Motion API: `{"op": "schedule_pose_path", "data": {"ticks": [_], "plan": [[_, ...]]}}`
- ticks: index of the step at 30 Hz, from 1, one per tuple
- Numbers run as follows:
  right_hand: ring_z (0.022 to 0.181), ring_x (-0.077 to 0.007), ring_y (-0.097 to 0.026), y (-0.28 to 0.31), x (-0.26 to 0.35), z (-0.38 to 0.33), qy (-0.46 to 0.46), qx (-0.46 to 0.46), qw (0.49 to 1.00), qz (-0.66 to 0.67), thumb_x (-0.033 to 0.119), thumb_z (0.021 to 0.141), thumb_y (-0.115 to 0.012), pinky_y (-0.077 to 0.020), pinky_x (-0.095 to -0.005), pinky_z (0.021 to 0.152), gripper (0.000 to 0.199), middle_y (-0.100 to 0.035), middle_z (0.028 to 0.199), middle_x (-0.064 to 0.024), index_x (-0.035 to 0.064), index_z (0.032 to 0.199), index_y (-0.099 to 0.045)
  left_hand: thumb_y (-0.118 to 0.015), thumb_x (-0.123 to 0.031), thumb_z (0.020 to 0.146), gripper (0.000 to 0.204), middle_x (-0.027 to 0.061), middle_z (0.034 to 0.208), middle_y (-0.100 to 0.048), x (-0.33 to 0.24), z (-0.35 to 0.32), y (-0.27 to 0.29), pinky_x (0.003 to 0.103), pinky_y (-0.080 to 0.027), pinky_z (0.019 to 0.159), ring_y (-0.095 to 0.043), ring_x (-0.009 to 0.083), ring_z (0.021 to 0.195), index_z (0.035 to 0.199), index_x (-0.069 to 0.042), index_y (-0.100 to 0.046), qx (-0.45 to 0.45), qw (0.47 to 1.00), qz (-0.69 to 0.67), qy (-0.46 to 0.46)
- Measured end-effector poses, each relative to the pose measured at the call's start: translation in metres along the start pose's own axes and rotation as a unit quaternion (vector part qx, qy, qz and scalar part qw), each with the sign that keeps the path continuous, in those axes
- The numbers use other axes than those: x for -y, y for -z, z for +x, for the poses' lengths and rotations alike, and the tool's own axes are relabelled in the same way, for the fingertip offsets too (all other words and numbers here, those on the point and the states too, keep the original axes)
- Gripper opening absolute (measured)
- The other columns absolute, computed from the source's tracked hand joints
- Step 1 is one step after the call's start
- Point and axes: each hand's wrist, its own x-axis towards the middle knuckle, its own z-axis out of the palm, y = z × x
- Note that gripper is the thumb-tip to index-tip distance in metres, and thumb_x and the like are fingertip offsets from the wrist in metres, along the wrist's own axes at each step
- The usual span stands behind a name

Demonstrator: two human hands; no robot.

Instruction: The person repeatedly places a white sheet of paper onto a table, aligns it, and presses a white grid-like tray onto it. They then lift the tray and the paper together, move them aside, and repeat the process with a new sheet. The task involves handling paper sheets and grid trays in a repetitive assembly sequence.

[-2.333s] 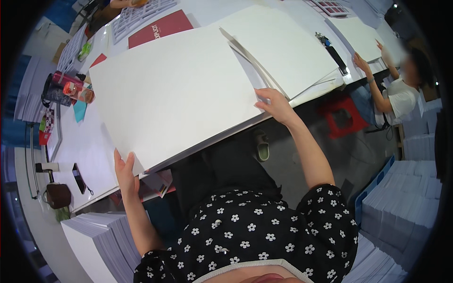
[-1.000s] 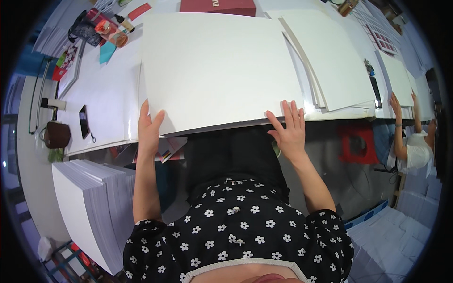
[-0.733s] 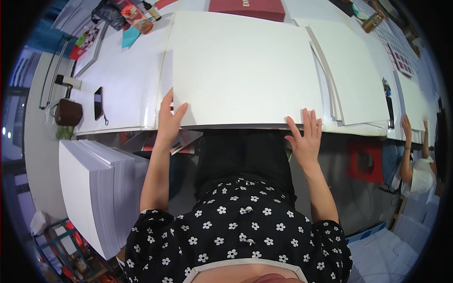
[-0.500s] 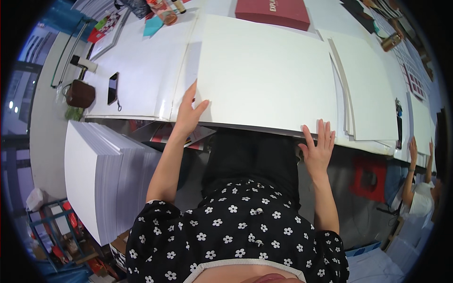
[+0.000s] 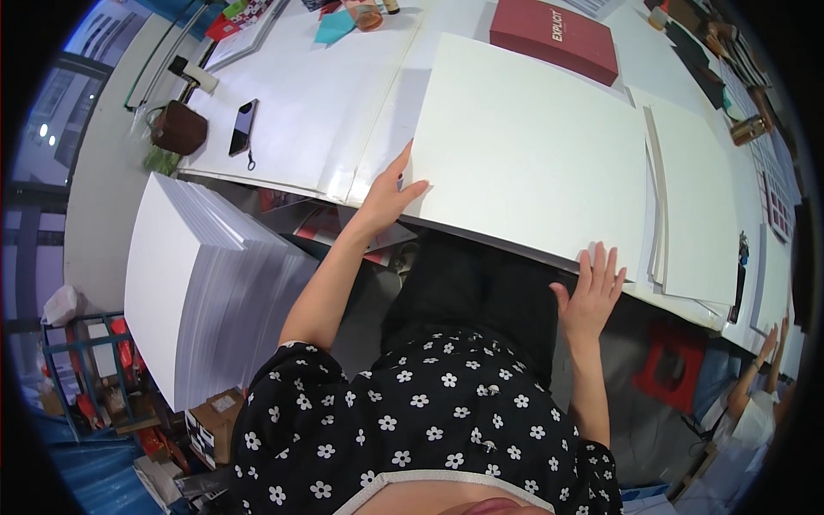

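A large white board [image 5: 528, 154] lies on the white table in front of me. At its left edge, near the front corner, rests my left hand [image 5: 390, 202], with the thumb over the top and the other fingers stretched along the side. My right hand [image 5: 590, 300] touches the front edge toward the right corner, palm down and fingers spread. Neither hand is closed around the board. Beyond the board sits a dark red box [image 5: 554, 39], and more white boards [image 5: 693, 197] are piled to its right.
A tall stack of white sheets [image 5: 223, 300] stands at my left, below the table's front edge. A phone [image 5: 244, 127] and a brown bag [image 5: 178, 127] are on the table's left part. A red stool [image 5: 669, 367] is under the right side. Another person [image 5: 751, 412] works at far right.
My view has turned, so the table and everything on it appear shifted right and tilted. Both hands keep their places at the board's edges.
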Motion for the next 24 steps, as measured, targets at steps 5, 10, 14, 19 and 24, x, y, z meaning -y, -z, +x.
{"op": "schedule_pose_path", "data": {"ticks": [5, 10, 14, 19, 24], "plan": [[0.142, -0.0422, -0.034, -0.009, 0.040, 0.012, 0.049, 0.017, 0.998, 0.038, 0.050, 0.090, -0.059, -0.0223, -0.0624, 0.115, 0.071, -0.041, 0.150, -0.0201, 0.0038, 0.141, -0.046, -0.064, -0.015, 0.094, 0.075, 0.0157, 0.155, -0.039, -0.003, 0.003, 0.004, 0.039, -0.029, 0.116, -0.037, 0.0268, 0.143, 0.157, -0.009, -0.024, 0.029, 0.999, 0.031, 0.015], [0.141, -0.0405, -0.037, -0.015, 0.044, 0.015, 0.054, -0.003, 0.997, 0.046, 0.049, 0.090, -0.060, -0.0275, -0.0587, 0.114, 0.068, -0.043, 0.150, -0.0195, 0.0073, 0.142, -0.048, -0.055, -0.018, 0.099, 0.069, 0.0169, 0.156, -0.036, 0.010, 0.004, 0.010, 0.037, -0.027, 0.116, -0.035, 0.0284, 0.144, 0.158, -0.009, -0.020, 0.047, 0.998, 0.051, 0.002], [0.140, -0.0412, -0.037, -0.017, 0.043, 0.014, 0.061, -0.004, 0.997, 0.053, 0.046, 0.088, -0.063, -0.0280, -0.0579, 0.114, 0.068, -0.042, 0.150, -0.0195, 0.0088, 0.143, -0.048, -0.048, -0.020, 0.103, 0.063, 0.0184, 0.156, -0.036, 0.019, 0.005, 0.014, 0.035, -0.027, 0.116, -0.035, 0.0304, 0.144, 0.157, -0.008, -0.019, 0.058, 0.996, 0.062, -0.014], [0.141, -0.0420, -0.035, -0.016, 0.045, 0.013, 0.053, -0.003, 0.996, 0.073, 0.040, 0.083, -0.070, -0.0267, -0.0586, 0.114, 0.071, -0.041, 0.151, -0.0196, 0.0087, 0.143, -0.048, -0.045, -0.022, 0.104, 0.061, 0.0226, 0.153, -0.038, 0.032, 0.011, 0.015, 0.037, -0.026, 0.117, -0.035, 0.0329, 0.144, 0.157, -0.006, -0.019, 0.053, 0.992, 0.109, -0.026], [0.144, -0.0412, -0.031, -0.015, 0.042, 0.014, 0.027, 0.029, 0.996, 0.076, 0.037, 0.069, -0.081, -0.0252, -0.0592, 0.115, 0.084, -0.038, 0.152, -0.0192, 0.0087, 0.141, -0.049, -0.045, -0.021, 0.104, 0.061, 0.0233, 0.154, -0.037, 0.040, 0.013, 0.009, 0.036, -0.026, 0.117, -0.035, 0.0317, 0.144, 0.156, -0.001, -0.019, 0.041, 0.986, 0.141, -0.083]]}}
